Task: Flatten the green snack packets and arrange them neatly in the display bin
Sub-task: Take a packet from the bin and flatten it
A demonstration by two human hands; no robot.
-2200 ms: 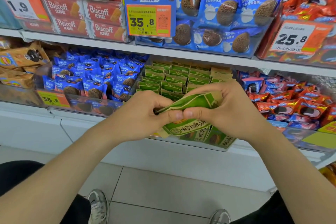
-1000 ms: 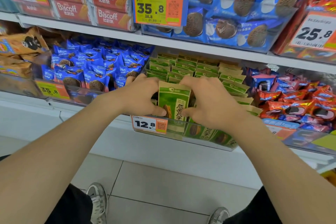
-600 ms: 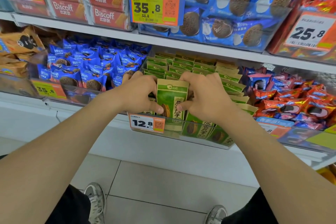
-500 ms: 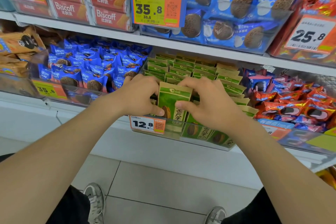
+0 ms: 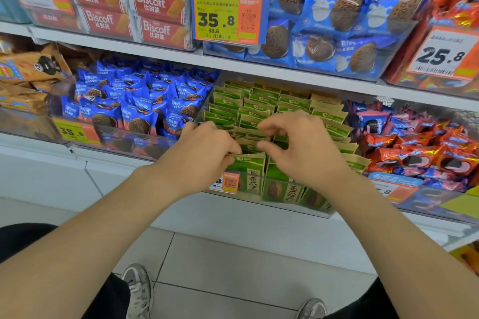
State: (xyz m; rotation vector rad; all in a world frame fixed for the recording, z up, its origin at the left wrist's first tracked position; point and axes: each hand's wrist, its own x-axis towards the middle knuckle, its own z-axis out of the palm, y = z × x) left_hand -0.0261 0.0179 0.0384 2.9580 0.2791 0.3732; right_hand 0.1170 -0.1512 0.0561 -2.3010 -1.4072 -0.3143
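Mostly done, by my reading: green foil snack packets (image 5: 261, 109) stood upright in rows inside the clear plastic display bin (image 5: 311, 209) on the lower shelf. Noted left hand (image 5: 204, 153) pinching the top edge of the nearest packet (image 5: 249, 172) against the near wall. Noted right hand (image 5: 303, 155) half-curled over the rows just behind; whether it gripped one could not be told. Judged left to do: squaring the splayed packets at near right.

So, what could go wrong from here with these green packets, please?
The left hand pinches the front green packet by its top edge only; it may tip over the front of the clear display bin. The right hand hangs over the upright packet rows behind and could knock them askew. The left hand also crowds the orange price tag and might dislodge it.
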